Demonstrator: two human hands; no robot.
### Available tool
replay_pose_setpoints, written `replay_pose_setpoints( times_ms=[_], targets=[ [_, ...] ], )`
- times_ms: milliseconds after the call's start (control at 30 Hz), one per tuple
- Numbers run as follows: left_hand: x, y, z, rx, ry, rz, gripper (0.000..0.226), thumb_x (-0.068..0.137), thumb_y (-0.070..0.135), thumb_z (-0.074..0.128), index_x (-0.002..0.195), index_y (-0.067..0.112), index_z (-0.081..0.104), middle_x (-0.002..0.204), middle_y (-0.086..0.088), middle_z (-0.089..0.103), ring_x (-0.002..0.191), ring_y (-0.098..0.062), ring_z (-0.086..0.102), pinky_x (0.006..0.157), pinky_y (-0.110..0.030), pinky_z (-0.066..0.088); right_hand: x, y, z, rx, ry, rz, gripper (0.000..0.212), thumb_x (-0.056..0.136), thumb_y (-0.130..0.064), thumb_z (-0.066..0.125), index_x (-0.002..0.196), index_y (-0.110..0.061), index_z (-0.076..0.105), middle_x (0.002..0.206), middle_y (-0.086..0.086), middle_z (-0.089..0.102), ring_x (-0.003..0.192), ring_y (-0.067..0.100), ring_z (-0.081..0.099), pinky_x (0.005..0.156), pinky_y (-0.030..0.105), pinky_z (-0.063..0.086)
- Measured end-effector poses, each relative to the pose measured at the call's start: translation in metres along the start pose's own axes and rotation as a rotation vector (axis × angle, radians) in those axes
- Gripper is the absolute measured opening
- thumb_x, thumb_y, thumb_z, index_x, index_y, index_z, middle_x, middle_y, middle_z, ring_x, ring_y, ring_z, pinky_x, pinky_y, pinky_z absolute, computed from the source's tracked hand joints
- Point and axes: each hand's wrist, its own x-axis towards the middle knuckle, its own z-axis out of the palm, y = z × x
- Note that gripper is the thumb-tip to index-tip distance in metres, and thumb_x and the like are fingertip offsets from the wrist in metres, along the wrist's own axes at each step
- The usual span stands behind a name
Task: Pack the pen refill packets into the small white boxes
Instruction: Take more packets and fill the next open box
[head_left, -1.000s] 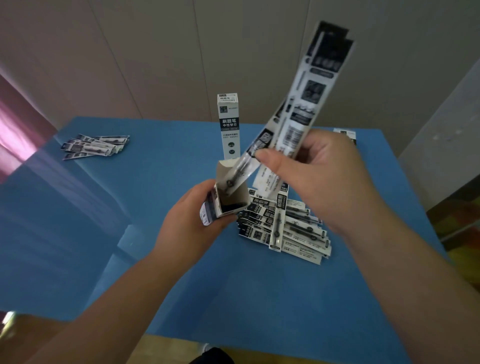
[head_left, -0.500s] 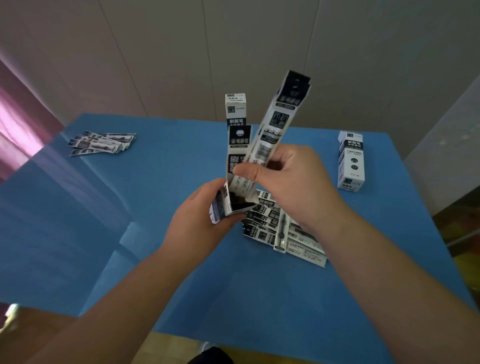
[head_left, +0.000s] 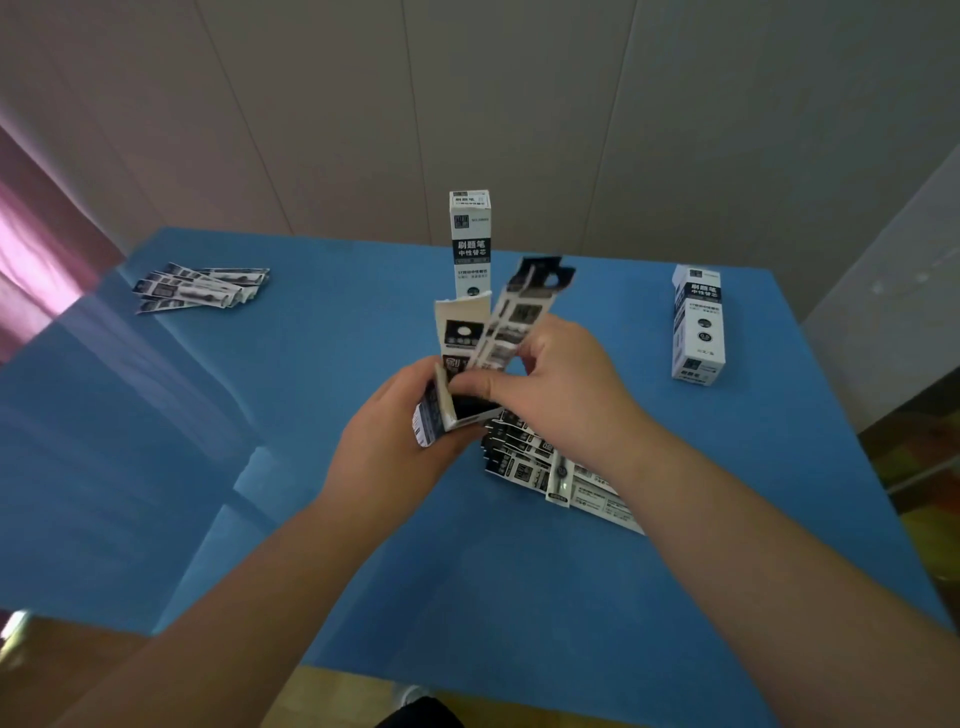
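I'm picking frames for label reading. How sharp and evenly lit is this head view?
Head view: the print on the standing box is crisp; the packets pinched by the right hand and the open box in the left hand are motion-smeared. The left packet pile is soft. Pale glare crosses the blue table; wide-angle lens bends the edges.

A blue table (head_left: 260, 415) stands against a panelled beige wall (head_left: 363, 104).
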Motion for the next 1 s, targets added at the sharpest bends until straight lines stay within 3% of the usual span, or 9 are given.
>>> replay_pose_setpoints(
  times_ms=[100,167,300,400,533,700,800,900,1000],
  targets=[
    [0.001,0.0,0.0,-0.006,0.004,0.004,0.042,0.077,0.054,0.07,0.117,0.047,0.058,0.111,0.026,0.067,0.106,-0.002,0.063,0.089,-0.032,0.053,0.001,0.0,0.0,0.001,-0.051,-0.033,0.021,0.08,-0.033,0.083,0.094,-0.043,0.07,0.09,-0.038,0.066,0.091,-0.022,0.058,0.07,-0.001,0.04],
    [0.002,0.0,-0.001,-0.004,0.009,0.005,0.042,0.076,0.057,0.068,0.116,0.054,0.055,0.111,0.028,0.065,0.105,0.002,0.061,0.084,-0.027,0.051,0.002,-0.003,-0.005,-0.038,-0.135,-0.066,0.016,0.086,-0.036,0.078,0.093,-0.045,0.067,0.095,-0.026,0.066,0.09,-0.016,0.058,0.071,0.003,0.04],
    [0.005,0.001,-0.003,-0.007,0.024,-0.005,0.043,0.072,0.06,0.066,0.111,0.066,0.05,0.109,0.03,0.065,0.102,0.004,0.061,0.085,-0.024,0.049,0.0,-0.008,-0.021,0.002,-0.193,-0.094,0.007,0.091,-0.046,0.07,0.093,-0.048,0.063,0.085,-0.019,0.051,0.069,-0.006,0.048,0.065,0.009,0.039],
    [0.004,0.0,-0.002,-0.019,0.021,-0.004,0.045,0.072,0.061,0.066,0.114,0.057,0.054,0.109,0.026,0.067,0.104,-0.002,0.062,0.087,-0.026,0.05,-0.003,-0.012,-0.028,0.027,-0.151,-0.162,0.012,0.091,-0.037,0.071,0.102,-0.035,0.069,0.08,-0.022,0.057,0.066,0.002,0.05,0.063,0.014,0.044],
    [0.003,0.0,-0.003,-0.003,0.018,0.014,0.047,0.073,0.061,0.066,0.117,0.057,0.052,0.11,0.027,0.065,0.103,0.001,0.061,0.084,-0.021,0.048,-0.002,-0.012,-0.02,-0.143,-0.038,-0.228,0.003,0.09,-0.029,0.073,0.092,-0.029,0.076,0.082,-0.016,0.056,0.068,0.001,0.052,0.062,0.011,0.039],
    [0.003,0.002,-0.002,-0.009,0.002,0.017,0.043,0.073,0.058,0.068,0.112,0.065,0.05,0.111,0.028,0.065,0.106,-0.001,0.062,0.088,-0.026,0.051,0.001,-0.008,-0.009,-0.329,-0.075,-0.091,0.009,0.087,-0.041,0.073,0.092,-0.039,0.08,0.086,-0.014,0.05,0.08,-0.001,0.051,0.064,0.021,0.039],
    [0.002,0.001,0.002,0.004,-0.014,0.016,0.046,0.076,0.049,0.077,0.118,0.047,0.057,0.112,0.021,0.067,0.107,-0.005,0.064,0.091,-0.038,0.054,-0.001,-0.016,-0.006,-0.419,-0.118,-0.08,0.011,0.086,-0.034,0.07,0.093,-0.038,0.077,0.101,-0.012,0.056,0.089,0.007,0.057,0.075,0.033,0.052],
    [0.001,-0.002,0.002,0.011,-0.012,0.024,0.048,0.079,0.041,0.079,0.122,0.039,0.059,0.113,0.018,0.067,0.107,-0.007,0.064,0.092,-0.041,0.054,-0.003,-0.017,-0.017,-0.493,-0.061,-0.129,0.012,0.085,-0.036,0.071,0.096,-0.04,0.071,0.093,-0.014,0.049,0.078,0.001,0.052,0.068,0.028,0.049],
    [0.002,-0.004,0.0,0.01,0.009,0.024,0.052,0.078,0.042,0.078,0.125,0.047,0.055,0.117,0.021,0.067,0.109,-0.003,0.063,0.093,-0.033,0.052,-0.006,-0.008,-0.033,-0.477,-0.004,-0.113,0.006,0.087,-0.042,0.071,0.092,-0.041,0.068,0.089,-0.015,0.049,0.075,-0.001,0.051,0.066,0.028,0.046]
  ],
)
